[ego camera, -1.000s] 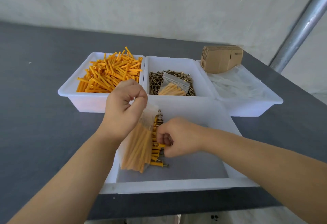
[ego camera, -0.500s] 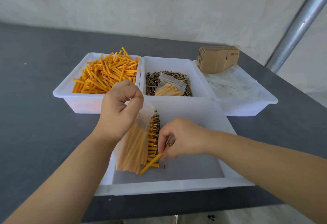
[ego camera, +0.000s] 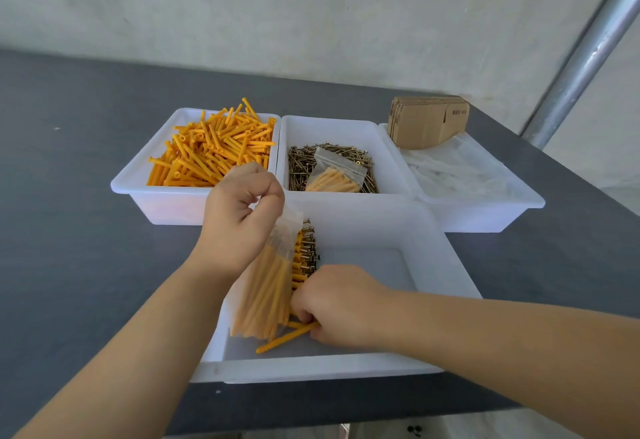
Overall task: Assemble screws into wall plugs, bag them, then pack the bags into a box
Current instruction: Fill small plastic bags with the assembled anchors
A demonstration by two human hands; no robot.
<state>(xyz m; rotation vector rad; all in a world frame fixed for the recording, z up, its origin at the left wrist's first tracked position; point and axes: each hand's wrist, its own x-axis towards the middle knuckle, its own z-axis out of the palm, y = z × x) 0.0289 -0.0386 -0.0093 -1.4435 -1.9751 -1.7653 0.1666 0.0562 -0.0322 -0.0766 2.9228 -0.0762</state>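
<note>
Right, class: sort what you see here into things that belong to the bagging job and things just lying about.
Job in hand:
left hand, gripping the bag
right hand, pinching an assembled plug
front tray
loose plugs
screws
flat cartons

Lying about:
metal pole

Dark grey table (ego camera: 86,230) carries 4 white plastic trays. Back row of 3, side by side, touching: left tray (ego camera: 166,203), middle tray (ego camera: 346,126), right tray (ego camera: 485,213). Front tray (ego camera: 311,367) sits near table's front edge, against back row.
</note>
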